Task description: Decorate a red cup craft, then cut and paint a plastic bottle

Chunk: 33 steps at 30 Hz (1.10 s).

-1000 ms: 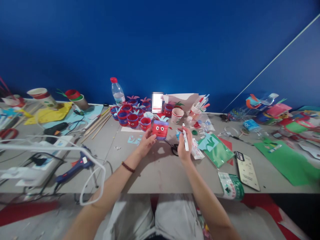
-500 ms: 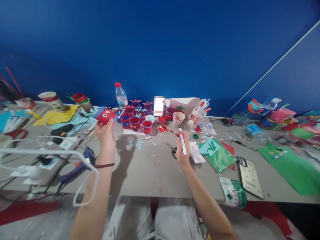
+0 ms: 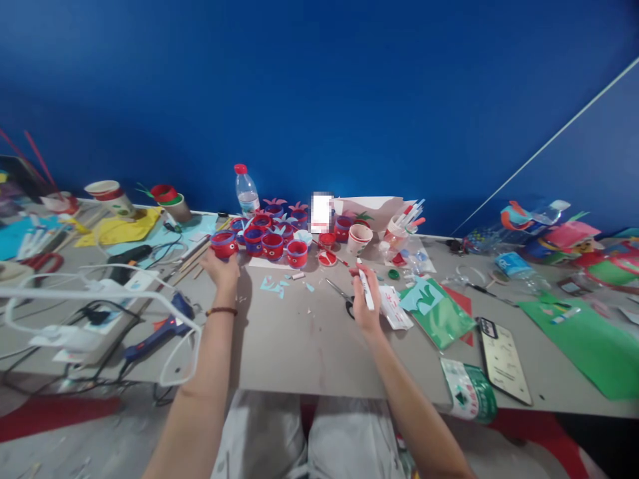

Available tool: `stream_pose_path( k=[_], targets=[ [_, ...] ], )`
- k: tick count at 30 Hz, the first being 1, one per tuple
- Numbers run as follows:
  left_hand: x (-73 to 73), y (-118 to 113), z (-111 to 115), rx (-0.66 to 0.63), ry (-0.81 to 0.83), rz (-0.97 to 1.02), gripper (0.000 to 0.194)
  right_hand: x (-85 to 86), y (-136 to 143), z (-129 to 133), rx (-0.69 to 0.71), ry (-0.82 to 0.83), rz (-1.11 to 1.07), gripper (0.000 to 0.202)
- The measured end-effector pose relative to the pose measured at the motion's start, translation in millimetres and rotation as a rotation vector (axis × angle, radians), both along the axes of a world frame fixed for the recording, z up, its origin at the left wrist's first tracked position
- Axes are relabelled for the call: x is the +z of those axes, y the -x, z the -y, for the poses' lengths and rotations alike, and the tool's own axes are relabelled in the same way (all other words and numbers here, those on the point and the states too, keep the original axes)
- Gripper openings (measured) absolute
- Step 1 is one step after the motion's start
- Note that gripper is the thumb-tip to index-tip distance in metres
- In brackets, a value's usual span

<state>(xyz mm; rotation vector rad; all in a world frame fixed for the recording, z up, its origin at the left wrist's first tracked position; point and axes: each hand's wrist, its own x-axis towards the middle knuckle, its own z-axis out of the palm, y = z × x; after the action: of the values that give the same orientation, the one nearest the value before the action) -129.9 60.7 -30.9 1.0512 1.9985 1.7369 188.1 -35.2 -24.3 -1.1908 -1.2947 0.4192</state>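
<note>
My left hand [image 3: 221, 267] has its fingers around a red cup with a blue rim and googly eyes [image 3: 223, 245], upright at the left end of a group of similar cups [image 3: 272, 247]. In my right hand [image 3: 367, 303] is a white marker [image 3: 366, 286], its tip pointing up and away from me. Black-handled scissors [image 3: 339, 290] lie just left of that hand, and a white packet with red print [image 3: 395, 307] is on its right. A plain paper cup [image 3: 359, 239] stands beyond the marker.
At left are a blue glue gun [image 3: 160, 336], a power strip [image 3: 112, 319] and looping white cables. A bottle with a red cap [image 3: 246, 193] stands by the blue wall. Green sheets [image 3: 586, 346] and a phone [image 3: 505, 362] lie at right.
My left hand has moved right and lowered the red cup, which is now upright beside the other cups. My right hand still holds the marker in nearly the same place.
</note>
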Motion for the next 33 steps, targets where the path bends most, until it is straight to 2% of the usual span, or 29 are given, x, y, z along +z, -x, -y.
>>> stream_pose_path(
  k=[3, 8, 11, 15, 18, 21, 24, 28, 33],
  targets=[
    [-4.5, 0.2, 1.1, 0.087, 0.035, -0.051, 0.051, 0.6, 1.0, -0.4, 0.015, 0.022, -0.023, 0.031],
    [-9.6, 1.2, -0.8, -0.007, 0.011, -0.035, 0.05, 0.8, 1.7, 0.2, 0.023, 0.042, -0.044, 0.031],
    [-10.4, 2.5, -3.1, -0.009, 0.05, -0.077, 0.052, -1.0, 1.5, 0.3, 0.025, 0.058, -0.062, 0.032],
    [-6.5, -2.1, 1.9, 0.042, 0.101, -0.199, 0.064, -2.2, 1.5, 0.3, 0.027, 0.068, -0.072, 0.032],
    [0.3, -13.8, 11.6, 0.132, 0.108, -0.324, 0.074, -2.3, 1.5, -0.1, 0.025, 0.061, -0.075, 0.031],
    [6.7, -26.1, 19.4, 0.166, 0.018, -0.468, 0.073, -4.6, 0.8, -1.4, 0.029, 0.058, -0.072, 0.032],
    [8.1, -31.4, 19.9, 0.046, -0.08, -0.634, 0.059, -8.6, -0.5, -3.4, 0.026, 0.063, -0.07, 0.032],
    [1.9, -28.7, 11.0, -0.144, -0.06, -0.772, 0.046, -11.4, -1.7, -4.4, 0.027, 0.072, -0.054, 0.031],
    [-5.3, -23.9, 0.4, -0.17, -0.027, -0.839, 0.039, -11.2, -1.8, -3.5, 0.045, 0.104, -0.041, 0.032]
  ],
)
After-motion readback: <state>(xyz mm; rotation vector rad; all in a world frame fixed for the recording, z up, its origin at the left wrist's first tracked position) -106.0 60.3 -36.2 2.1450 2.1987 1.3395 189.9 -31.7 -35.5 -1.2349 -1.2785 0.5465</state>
